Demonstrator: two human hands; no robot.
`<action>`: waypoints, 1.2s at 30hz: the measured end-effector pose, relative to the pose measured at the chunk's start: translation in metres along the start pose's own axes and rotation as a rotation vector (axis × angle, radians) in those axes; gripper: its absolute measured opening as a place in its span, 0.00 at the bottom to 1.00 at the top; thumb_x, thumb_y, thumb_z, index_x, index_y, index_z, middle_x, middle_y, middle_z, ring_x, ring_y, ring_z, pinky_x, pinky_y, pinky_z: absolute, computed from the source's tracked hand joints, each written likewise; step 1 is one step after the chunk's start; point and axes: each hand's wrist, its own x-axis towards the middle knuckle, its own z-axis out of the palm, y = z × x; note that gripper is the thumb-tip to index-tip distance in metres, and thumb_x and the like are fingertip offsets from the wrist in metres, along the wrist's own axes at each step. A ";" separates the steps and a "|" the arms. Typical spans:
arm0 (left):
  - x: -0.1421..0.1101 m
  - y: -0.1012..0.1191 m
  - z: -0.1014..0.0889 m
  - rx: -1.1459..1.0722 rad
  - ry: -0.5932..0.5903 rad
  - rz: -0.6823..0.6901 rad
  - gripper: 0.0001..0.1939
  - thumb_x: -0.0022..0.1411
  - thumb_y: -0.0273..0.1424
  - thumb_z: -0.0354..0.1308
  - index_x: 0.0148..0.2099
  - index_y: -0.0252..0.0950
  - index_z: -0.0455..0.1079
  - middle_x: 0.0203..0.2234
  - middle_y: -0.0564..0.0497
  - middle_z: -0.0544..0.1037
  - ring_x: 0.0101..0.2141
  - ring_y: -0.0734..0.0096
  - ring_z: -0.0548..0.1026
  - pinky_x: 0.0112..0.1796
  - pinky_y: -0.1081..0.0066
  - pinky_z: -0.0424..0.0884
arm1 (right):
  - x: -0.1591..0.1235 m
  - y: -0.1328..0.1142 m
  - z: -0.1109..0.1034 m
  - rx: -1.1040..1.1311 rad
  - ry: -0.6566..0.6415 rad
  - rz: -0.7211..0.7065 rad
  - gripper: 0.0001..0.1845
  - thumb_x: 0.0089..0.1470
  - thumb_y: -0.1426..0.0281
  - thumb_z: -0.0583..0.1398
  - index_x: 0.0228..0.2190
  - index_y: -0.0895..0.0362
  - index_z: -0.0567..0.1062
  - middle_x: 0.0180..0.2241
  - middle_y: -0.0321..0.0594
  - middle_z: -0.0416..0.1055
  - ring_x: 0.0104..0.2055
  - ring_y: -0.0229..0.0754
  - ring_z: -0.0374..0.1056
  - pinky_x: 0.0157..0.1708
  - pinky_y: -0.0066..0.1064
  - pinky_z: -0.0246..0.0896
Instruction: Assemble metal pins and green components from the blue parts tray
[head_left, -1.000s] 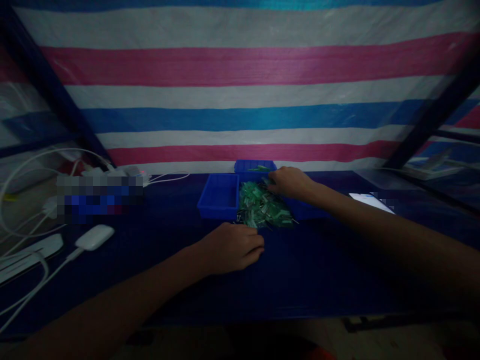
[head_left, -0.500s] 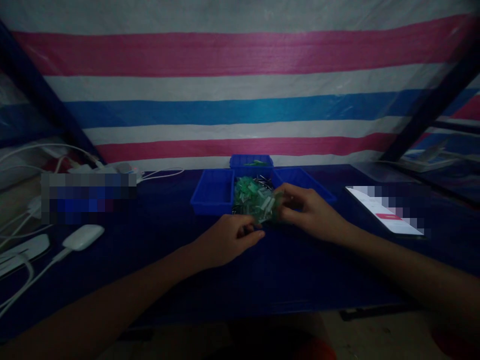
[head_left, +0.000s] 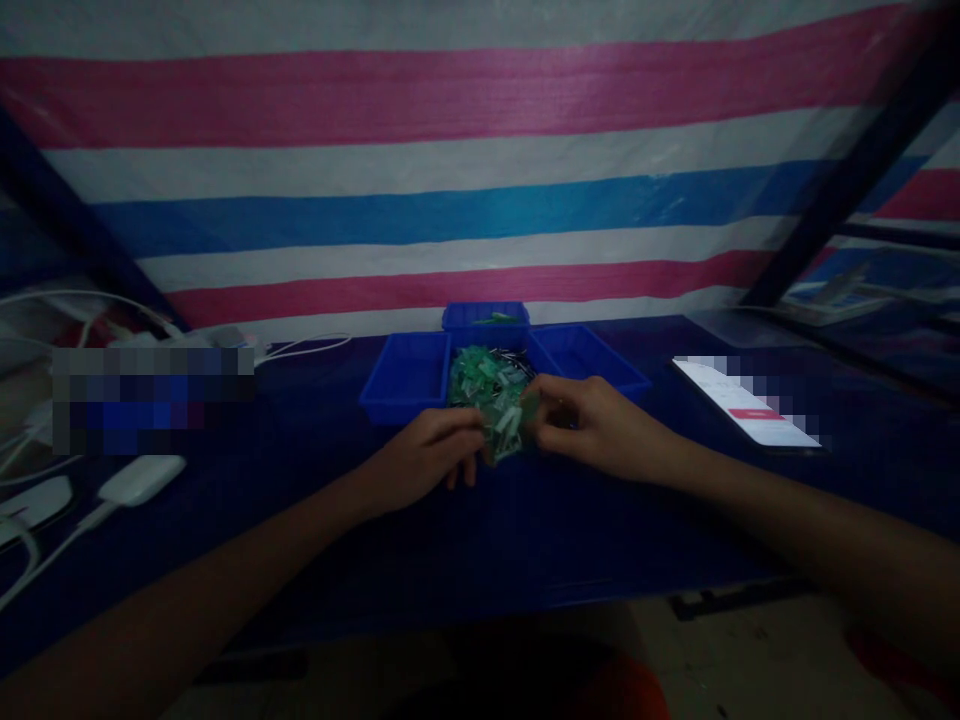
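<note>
A heap of small, clear-green strip-like pieces lies between blue trays, with dark thin bits along its back edge. At its left front, my left hand is closed, thumb and forefinger meeting at a small piece whose kind is too dim to tell. My right hand comes in from the other side, pinching a small greenish piece between thumb and fingertips. The left blue tray and the right blue tray flank the heap. A few green pieces show in the back blue tray.
A lit phone lies on the blue table at the right. White cables, a white adapter and another device occupy the left side. Behind the table hangs a striped sheet, between dark slanted posts.
The view has shifted slightly, moving the scene left. My left fingertips have moved up to the heap's front edge and closer to my right hand, which keeps its pinch.
</note>
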 end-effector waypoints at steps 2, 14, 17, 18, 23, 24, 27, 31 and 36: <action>0.000 -0.001 -0.001 -0.033 -0.035 -0.010 0.15 0.61 0.36 0.43 0.33 0.32 0.65 0.22 0.53 0.68 0.22 0.78 0.67 0.20 0.79 0.62 | 0.000 -0.001 0.000 -0.041 -0.008 -0.026 0.04 0.46 0.73 0.54 0.29 0.57 0.66 0.22 0.32 0.67 0.23 0.33 0.62 0.23 0.26 0.54; -0.002 -0.001 0.004 0.086 -0.047 -0.083 0.13 0.57 0.39 0.52 0.33 0.33 0.65 0.19 0.57 0.65 0.21 0.81 0.64 0.21 0.79 0.58 | -0.004 -0.001 0.004 -0.221 -0.134 -0.179 0.04 0.50 0.72 0.52 0.31 0.57 0.65 0.25 0.35 0.67 0.25 0.34 0.63 0.24 0.26 0.53; -0.003 -0.002 0.006 0.100 -0.032 -0.061 0.11 0.57 0.38 0.53 0.34 0.33 0.64 0.21 0.58 0.65 0.22 0.81 0.63 0.22 0.79 0.57 | -0.005 0.000 0.004 -0.204 -0.175 -0.213 0.05 0.51 0.71 0.52 0.33 0.57 0.65 0.26 0.35 0.67 0.25 0.34 0.63 0.24 0.26 0.53; -0.003 -0.002 0.007 0.098 -0.017 -0.050 0.11 0.56 0.37 0.53 0.34 0.34 0.64 0.21 0.58 0.65 0.22 0.81 0.63 0.22 0.79 0.57 | -0.005 -0.001 0.004 -0.201 -0.181 -0.218 0.06 0.52 0.72 0.52 0.34 0.57 0.65 0.26 0.35 0.67 0.26 0.34 0.63 0.25 0.26 0.53; -0.003 -0.002 0.009 0.094 0.041 0.019 0.09 0.54 0.34 0.56 0.35 0.35 0.62 0.22 0.59 0.64 0.23 0.81 0.63 0.23 0.79 0.59 | -0.005 -0.002 0.000 -0.244 -0.231 -0.250 0.07 0.53 0.71 0.52 0.35 0.58 0.66 0.26 0.36 0.66 0.26 0.34 0.62 0.26 0.26 0.53; -0.003 -0.002 0.009 0.106 0.036 0.029 0.09 0.54 0.33 0.56 0.35 0.35 0.62 0.21 0.59 0.64 0.22 0.81 0.63 0.23 0.79 0.59 | -0.005 -0.002 -0.001 -0.256 -0.241 -0.262 0.07 0.53 0.71 0.52 0.34 0.58 0.67 0.26 0.36 0.66 0.26 0.34 0.61 0.26 0.26 0.53; -0.003 -0.003 0.008 0.181 0.002 0.058 0.08 0.54 0.32 0.56 0.34 0.35 0.62 0.20 0.60 0.64 0.21 0.82 0.63 0.22 0.80 0.58 | -0.004 -0.001 -0.001 -0.276 -0.270 -0.294 0.05 0.53 0.70 0.53 0.31 0.59 0.68 0.25 0.35 0.65 0.26 0.33 0.60 0.26 0.26 0.53; -0.003 -0.003 0.006 0.355 -0.004 0.163 0.06 0.55 0.31 0.56 0.35 0.35 0.63 0.20 0.60 0.66 0.21 0.82 0.63 0.23 0.80 0.59 | -0.002 0.000 -0.001 -0.267 -0.303 -0.315 0.06 0.53 0.70 0.54 0.30 0.60 0.68 0.24 0.35 0.64 0.26 0.33 0.59 0.26 0.26 0.52; -0.003 -0.004 0.006 0.527 0.005 0.279 0.06 0.56 0.31 0.56 0.35 0.35 0.65 0.22 0.58 0.68 0.22 0.82 0.64 0.25 0.80 0.59 | -0.003 0.000 -0.001 -0.250 -0.363 -0.328 0.05 0.53 0.72 0.54 0.31 0.60 0.69 0.26 0.36 0.65 0.28 0.33 0.60 0.28 0.26 0.53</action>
